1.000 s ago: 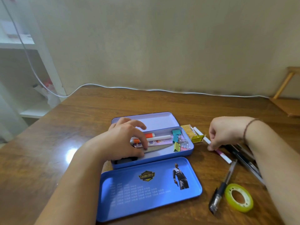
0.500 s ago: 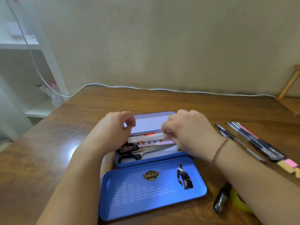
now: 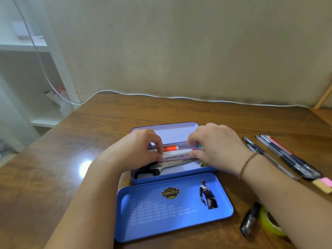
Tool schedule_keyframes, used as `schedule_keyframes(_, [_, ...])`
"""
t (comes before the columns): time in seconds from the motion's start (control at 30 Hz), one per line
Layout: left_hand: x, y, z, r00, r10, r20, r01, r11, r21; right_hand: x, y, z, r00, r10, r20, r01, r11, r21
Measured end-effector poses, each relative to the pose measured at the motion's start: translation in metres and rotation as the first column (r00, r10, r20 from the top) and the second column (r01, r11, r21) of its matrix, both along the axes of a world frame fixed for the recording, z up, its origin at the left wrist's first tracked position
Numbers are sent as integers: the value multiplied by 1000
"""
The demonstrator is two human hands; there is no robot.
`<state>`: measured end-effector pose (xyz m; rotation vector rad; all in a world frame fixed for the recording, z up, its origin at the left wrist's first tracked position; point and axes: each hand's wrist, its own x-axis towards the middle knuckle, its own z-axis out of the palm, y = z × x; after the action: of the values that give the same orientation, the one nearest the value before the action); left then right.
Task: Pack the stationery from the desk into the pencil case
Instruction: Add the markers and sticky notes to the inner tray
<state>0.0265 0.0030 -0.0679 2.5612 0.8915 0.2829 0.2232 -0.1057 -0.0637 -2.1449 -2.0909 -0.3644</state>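
A blue metal pencil case (image 3: 172, 177) lies open on the wooden desk, its lid (image 3: 174, 205) flat in front of it. Inside are black-handled scissors (image 3: 161, 168), an orange-capped marker (image 3: 169, 148) and a white pen (image 3: 177, 153). My left hand (image 3: 142, 151) pinches the white pen's left end. My right hand (image 3: 213, 148) pinches its right end over the case's right side, hiding what lies beneath. Several dark pens (image 3: 280, 159) lie on the desk to the right.
Pink and yellow sticky notes (image 3: 323, 184) sit at the right edge. A black pen (image 3: 250, 220) and a green tape roll (image 3: 271, 224) lie at the front right, partly under my right forearm. A white cable (image 3: 179, 97) runs along the wall; a white shelf (image 3: 27, 69) stands left.
My right hand picked up the white pen from the desk on the right and carried it into the case. My left hand shifted to take hold of the pen's left end.
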Motion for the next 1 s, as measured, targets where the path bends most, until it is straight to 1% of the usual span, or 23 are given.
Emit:
schedule_keyframes(0.13, [0, 0, -1, 1000, -11, -24, 11, 1000, 12, 7, 2, 1, 992, -52, -114, 49, 998, -32])
schedule_keyframes(0.27, [1, 0, -3, 1000, -23, -15, 23, 1000, 13, 9, 1, 1, 979, -49, -199, 28, 994, -110])
schedule_keyframes(0.33, [1, 0, -4, 1000, -3, -17, 3, 1000, 20, 11, 1, 2, 962, -33, -269, -4, 991, -135])
schedule_keyframes(0.4, [0, 1, -4, 1000, 15, -8, -15, 1000, 24, 10, 1, 3, 940, -21, -341, -28, 990, -138])
schedule_keyframes(0.43, [0, 1, -4, 1000, 20, 3, -20, 999, 26, 8, 1, 2, 937, -14, -349, -32, 992, -124])
schedule_keyframes(0.57, [-1, 3, -3, 999, 38, 3, -38, 999, 29, 1, 2, -7, 958, 65, -280, -70, 998, -8])
schedule_keyframes(0.63, [-3, 4, -3, 999, 54, -4, -54, 998, 18, 0, 2, -7, 965, 93, -244, -90, 996, 22])
schedule_keyframes(0.83, [-12, 10, 0, 997, 76, -1, -76, 997, -3, 9, -1, -1, 962, 82, -260, -96, 995, -39])
schedule_keyframes(1.0, [-13, 10, 0, 995, 100, -16, -100, 995, 14, 5, 1, -8, 970, 98, -224, -101, 995, -3])
